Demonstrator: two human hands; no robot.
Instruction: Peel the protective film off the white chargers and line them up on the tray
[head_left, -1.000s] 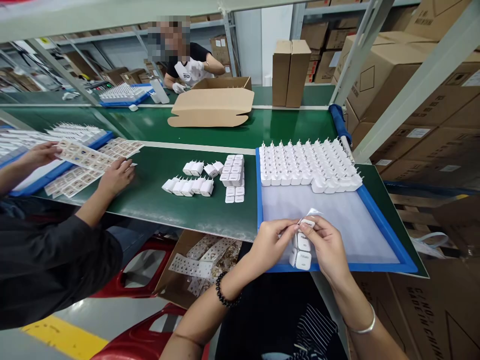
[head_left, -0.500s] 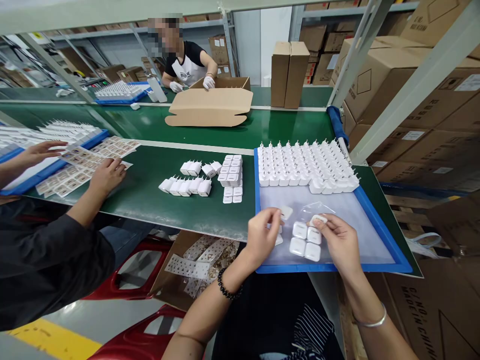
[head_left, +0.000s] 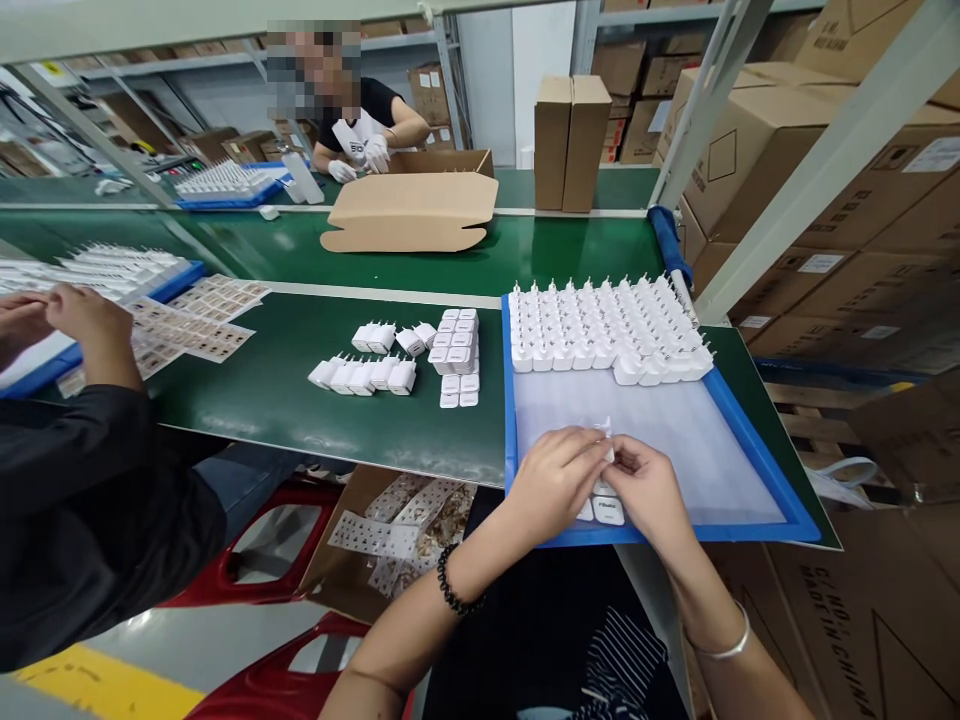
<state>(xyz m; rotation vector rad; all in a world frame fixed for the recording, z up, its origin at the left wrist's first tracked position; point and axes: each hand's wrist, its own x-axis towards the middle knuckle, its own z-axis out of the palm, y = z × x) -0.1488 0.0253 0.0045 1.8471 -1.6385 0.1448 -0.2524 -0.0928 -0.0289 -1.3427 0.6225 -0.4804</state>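
My left hand (head_left: 562, 482) and my right hand (head_left: 651, 492) meet fingertip to fingertip over the near part of a blue-rimmed tray (head_left: 508, 420). Both are closed in a pinch around a small white piece (head_left: 610, 453), mostly hidden by the fingers. A thin clear film (head_left: 605, 428) sticks up between the fingertips. Just beneath the hands, white plug adapters (head_left: 608, 511) lie with their flat faces up, partly covered; one shows grey print. Farther back in the tray, many white plug adapters (head_left: 600, 330) stand in rows with pins up.
Left of the tray are loose adapters (head_left: 362, 376) and a stacked block of adapters (head_left: 455, 345). A co-worker's hands (head_left: 82, 320) are by sticker sheets (head_left: 191, 325). Across the green bench, a gloved person handles an open carton (head_left: 412, 205). Cartons (head_left: 810, 180) rise at right.
My hands have come together; half a second ago they were apart, the left with a thin whitish piece, the right with a white adapter. The co-worker's hands at left have drawn together.
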